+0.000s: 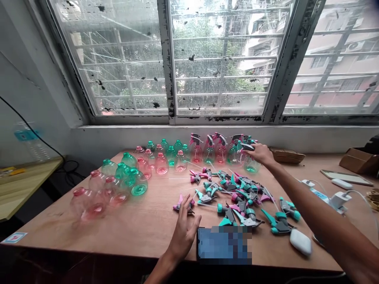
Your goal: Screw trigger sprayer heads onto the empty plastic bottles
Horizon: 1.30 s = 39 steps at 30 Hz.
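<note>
My right hand is closed around the head of a green spray bottle standing at the back of the table, right of a row of bottles fitted with spray heads. Lower down, my left hand hovers with its fingers apart and holds nothing. Just behind its fingertips lies a pink and grey spray head. A loose pile of pink, teal and grey spray heads with thin tubes spreads between my hands. On the left stand several headless bottles, pink and green.
A phone, partly blurred out, lies at the front edge of the wooden table. To the right are a white rounded case, a power strip with chargers and cardboard boxes. A window rises behind.
</note>
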Each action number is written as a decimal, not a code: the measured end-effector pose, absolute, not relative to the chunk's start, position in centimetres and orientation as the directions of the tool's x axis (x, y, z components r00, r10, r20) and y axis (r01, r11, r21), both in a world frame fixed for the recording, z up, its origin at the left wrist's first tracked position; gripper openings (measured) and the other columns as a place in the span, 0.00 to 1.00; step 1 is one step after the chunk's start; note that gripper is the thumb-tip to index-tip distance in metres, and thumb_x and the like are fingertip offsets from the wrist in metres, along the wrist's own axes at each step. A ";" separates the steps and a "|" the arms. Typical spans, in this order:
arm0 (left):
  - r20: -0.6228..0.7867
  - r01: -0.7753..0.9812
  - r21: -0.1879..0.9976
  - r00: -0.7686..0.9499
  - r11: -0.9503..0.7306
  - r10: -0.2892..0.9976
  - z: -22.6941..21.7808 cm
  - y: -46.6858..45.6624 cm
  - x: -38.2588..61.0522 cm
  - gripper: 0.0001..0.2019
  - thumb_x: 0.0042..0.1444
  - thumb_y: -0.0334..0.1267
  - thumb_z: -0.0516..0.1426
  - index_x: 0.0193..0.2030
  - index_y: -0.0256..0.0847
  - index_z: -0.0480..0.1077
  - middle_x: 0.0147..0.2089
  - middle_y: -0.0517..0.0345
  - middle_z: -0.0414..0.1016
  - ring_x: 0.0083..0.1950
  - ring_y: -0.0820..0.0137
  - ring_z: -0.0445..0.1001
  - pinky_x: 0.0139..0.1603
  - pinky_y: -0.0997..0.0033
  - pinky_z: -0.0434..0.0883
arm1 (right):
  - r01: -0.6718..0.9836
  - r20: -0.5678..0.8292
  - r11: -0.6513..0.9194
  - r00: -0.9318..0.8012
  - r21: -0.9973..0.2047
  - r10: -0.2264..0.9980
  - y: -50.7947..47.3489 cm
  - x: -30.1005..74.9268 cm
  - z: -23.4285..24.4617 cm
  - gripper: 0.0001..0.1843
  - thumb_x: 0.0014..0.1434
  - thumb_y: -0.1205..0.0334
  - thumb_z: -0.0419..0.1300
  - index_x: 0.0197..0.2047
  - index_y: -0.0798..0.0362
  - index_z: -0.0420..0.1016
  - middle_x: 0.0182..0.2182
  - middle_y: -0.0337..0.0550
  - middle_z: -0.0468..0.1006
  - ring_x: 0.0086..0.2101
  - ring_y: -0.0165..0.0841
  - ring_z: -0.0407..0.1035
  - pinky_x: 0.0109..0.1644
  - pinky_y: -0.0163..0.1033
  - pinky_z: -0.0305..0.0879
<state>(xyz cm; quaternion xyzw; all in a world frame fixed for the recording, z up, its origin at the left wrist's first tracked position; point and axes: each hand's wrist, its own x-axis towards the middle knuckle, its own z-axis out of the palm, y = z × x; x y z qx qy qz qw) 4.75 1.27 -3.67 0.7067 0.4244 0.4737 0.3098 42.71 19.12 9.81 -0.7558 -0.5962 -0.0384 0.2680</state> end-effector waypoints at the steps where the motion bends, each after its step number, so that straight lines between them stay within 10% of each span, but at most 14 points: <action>1: 0.402 0.306 0.842 0.196 -0.445 0.895 -3.7 1.2 4.7 0.25 0.67 0.41 0.55 0.69 0.51 0.56 0.76 0.51 0.50 0.77 0.54 0.44 0.73 0.46 0.53 | 0.920 0.355 -0.176 0.304 -0.350 0.884 20.1 42.7 9.3 0.25 0.56 0.41 0.64 0.44 0.55 0.84 0.35 0.58 0.86 0.37 0.51 0.78 0.32 0.41 0.64; 15: 0.418 0.196 0.865 0.226 -0.461 0.880 -3.9 0.9 5.0 0.28 0.67 0.39 0.55 0.71 0.51 0.53 0.75 0.49 0.52 0.73 0.53 0.57 0.71 0.47 0.62 | 0.910 0.384 -0.268 0.381 -0.317 0.841 23.6 42.7 8.3 0.35 0.54 0.38 0.64 0.55 0.57 0.77 0.43 0.66 0.83 0.44 0.58 0.76 0.39 0.49 0.68; 21: 0.579 0.582 0.640 0.065 -0.503 0.813 -1.2 2.8 3.0 0.21 0.67 0.40 0.55 0.65 0.47 0.59 0.56 0.50 0.73 0.53 0.62 0.77 0.53 0.61 0.77 | 0.942 0.560 -0.150 0.301 -0.300 0.772 17.7 40.7 8.7 0.39 0.63 0.37 0.55 0.65 0.59 0.60 0.55 0.66 0.76 0.53 0.55 0.71 0.45 0.51 0.70; 26: 0.694 0.738 0.528 -0.089 -0.421 0.714 3.0 8.3 -2.7 0.23 0.65 0.39 0.55 0.65 0.39 0.58 0.66 0.41 0.62 0.69 0.50 0.58 0.71 0.44 0.56 | 0.945 0.627 0.227 -0.030 -0.237 0.778 8.0 36.6 4.8 0.29 0.66 0.41 0.52 0.61 0.52 0.65 0.62 0.60 0.68 0.58 0.56 0.65 0.57 0.60 0.65; 31: 0.735 0.860 0.421 -0.138 -0.287 0.664 4.4 11.7 -7.4 0.28 0.64 0.39 0.54 0.67 0.27 0.54 0.75 0.34 0.43 0.76 0.36 0.33 0.71 0.31 0.27 | 0.807 0.612 0.379 -0.028 -0.453 0.791 -1.7 33.9 -0.1 0.18 0.66 0.50 0.57 0.57 0.44 0.67 0.51 0.52 0.74 0.51 0.51 0.71 0.53 0.54 0.68; 39: 0.675 0.881 0.375 -0.046 -0.289 0.736 1.8 10.7 -6.1 0.32 0.61 0.42 0.58 0.68 0.33 0.53 0.72 0.32 0.53 0.73 0.42 0.53 0.70 0.40 0.56 | 0.593 0.548 0.292 0.311 -0.751 0.777 -5.1 33.9 -5.1 0.11 0.64 0.52 0.59 0.48 0.45 0.70 0.38 0.45 0.75 0.37 0.46 0.72 0.45 0.50 0.68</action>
